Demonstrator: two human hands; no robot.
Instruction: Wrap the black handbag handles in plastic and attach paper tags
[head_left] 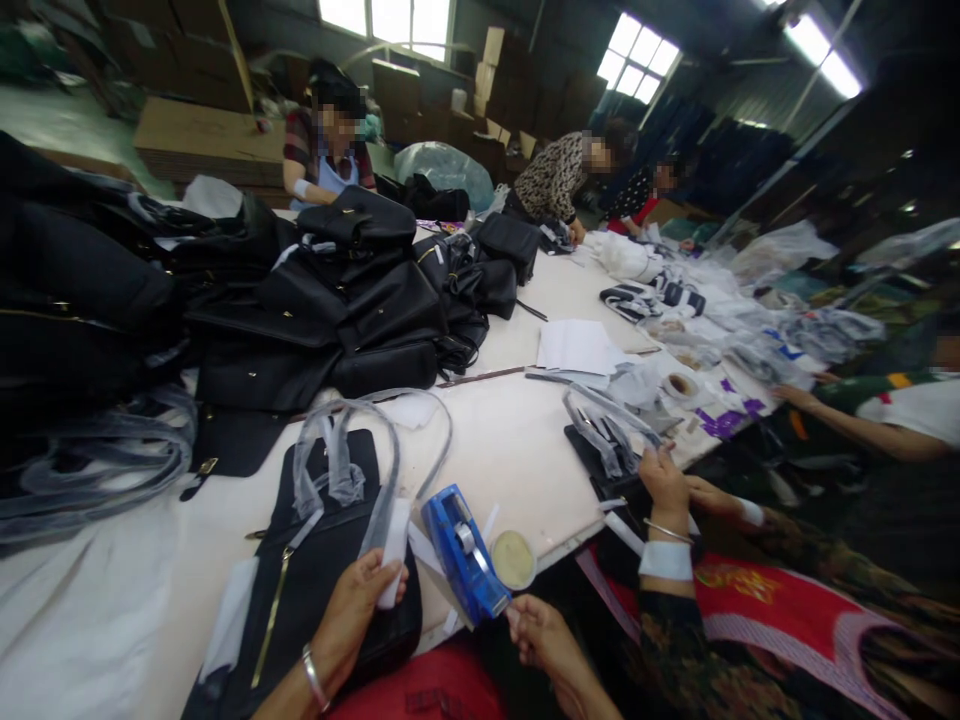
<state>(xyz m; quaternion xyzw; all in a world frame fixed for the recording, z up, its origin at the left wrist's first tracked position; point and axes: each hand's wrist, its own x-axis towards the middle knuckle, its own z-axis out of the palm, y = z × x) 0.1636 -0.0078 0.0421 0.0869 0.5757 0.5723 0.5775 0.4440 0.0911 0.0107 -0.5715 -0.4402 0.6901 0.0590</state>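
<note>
My left hand [360, 605], with a silver bangle at its wrist, is closed on a white wrapping strip [395, 550] by the plastic-wrapped strap of a black bag. That black bag [330, 590] lies flat in front of me, with a gold zipper and clear-wrapped straps [386, 460] across its top. To its right stands a blue tape dispenser [461, 555] with a roll inside. My right hand [551, 640] pinches at the dispenser's near end, where the tape comes off; the tape itself is hard to make out. A round yellowish disc [514, 560] sits beside the dispenser.
Black bags [322, 310] are heaped on the left and far side. White sheets [577, 347] lie mid-table. A co-worker's hands [664, 480] handle another bag [600, 465] close on my right. Wrapped goods and a tape roll [679, 386] lie farther right. Other people work around the table.
</note>
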